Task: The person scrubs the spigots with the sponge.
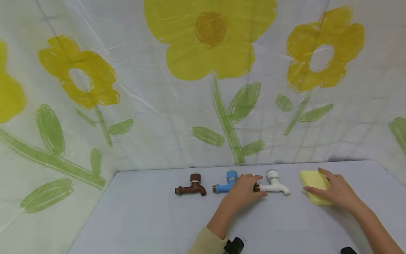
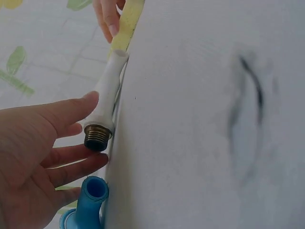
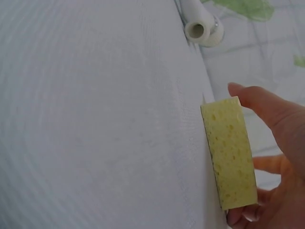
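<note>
A white tap (image 1: 273, 185) with a brass threaded inlet lies on the table. My left hand (image 1: 243, 190) is at its threaded end, thumb and fingers spread around it; in the left wrist view the thumb is beside the white body and the fingers reach past the brass thread (image 2: 96, 137). Partly behind this hand is a blue tap (image 1: 224, 186). On the right, my right hand (image 1: 340, 192) spans a yellow sponge (image 1: 312, 180) with thumb and fingers apart. In the right wrist view the thumb is just above one end of the sponge (image 3: 229, 155), the fingers around its other end.
Left of the blue tap lies a brown tap (image 1: 191, 186), in the same row. The white table (image 1: 136, 211) ends at a backdrop (image 1: 152, 116) painted with yellow flowers. Dark devices (image 1: 234, 245) are worn at the wrists.
</note>
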Motion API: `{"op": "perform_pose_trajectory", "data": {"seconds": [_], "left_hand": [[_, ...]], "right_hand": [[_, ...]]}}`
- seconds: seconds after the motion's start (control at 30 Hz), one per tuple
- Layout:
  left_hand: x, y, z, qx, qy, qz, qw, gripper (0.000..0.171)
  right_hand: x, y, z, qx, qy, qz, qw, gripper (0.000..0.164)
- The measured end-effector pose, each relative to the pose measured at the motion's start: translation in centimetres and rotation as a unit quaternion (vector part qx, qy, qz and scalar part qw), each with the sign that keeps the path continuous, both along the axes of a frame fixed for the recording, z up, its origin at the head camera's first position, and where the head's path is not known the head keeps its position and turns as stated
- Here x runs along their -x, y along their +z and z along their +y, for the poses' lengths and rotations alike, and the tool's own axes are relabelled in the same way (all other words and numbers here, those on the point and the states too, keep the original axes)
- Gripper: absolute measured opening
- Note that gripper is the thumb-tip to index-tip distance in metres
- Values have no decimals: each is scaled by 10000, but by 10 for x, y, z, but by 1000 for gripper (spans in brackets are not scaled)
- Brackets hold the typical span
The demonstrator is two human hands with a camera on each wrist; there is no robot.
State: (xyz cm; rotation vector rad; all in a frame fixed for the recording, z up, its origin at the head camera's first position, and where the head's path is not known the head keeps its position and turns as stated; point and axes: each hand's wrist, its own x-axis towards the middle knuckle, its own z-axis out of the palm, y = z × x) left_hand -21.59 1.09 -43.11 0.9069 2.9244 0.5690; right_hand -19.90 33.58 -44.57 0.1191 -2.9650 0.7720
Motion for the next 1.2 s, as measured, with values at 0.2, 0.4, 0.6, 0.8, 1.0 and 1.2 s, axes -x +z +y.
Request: {"op": "perform_pose_trajectory", "data": {"seconds": [0.2, 0.4, 0.6, 0.8, 1.0, 1.2], "left_hand": [[1, -3, 1, -98, -58, 19, 9999, 42], [1, -7, 2, -477, 29, -75, 9988, 29], [1, -9, 1, -708, 40, -69, 9975, 27], [0, -10, 0, -1065, 130, -395, 9934, 28], [1, -13, -2, -1896, 193, -834, 9781, 27], [3, -16, -2, -2800, 286, -1181, 9523, 24]], "right_hand": [[2, -2, 3, 11, -41, -201, 9998, 99], [2, -1, 3, -32, -19, -272, 9996, 99], [2, 1, 1, -29, -17, -146, 9999, 96], [1, 0, 2, -9, -33, -127, 9999, 95], [2, 0, 2, -25, -78, -191, 9998, 95], [1, 6, -2, -30, -124, -204, 9997, 94]]}}
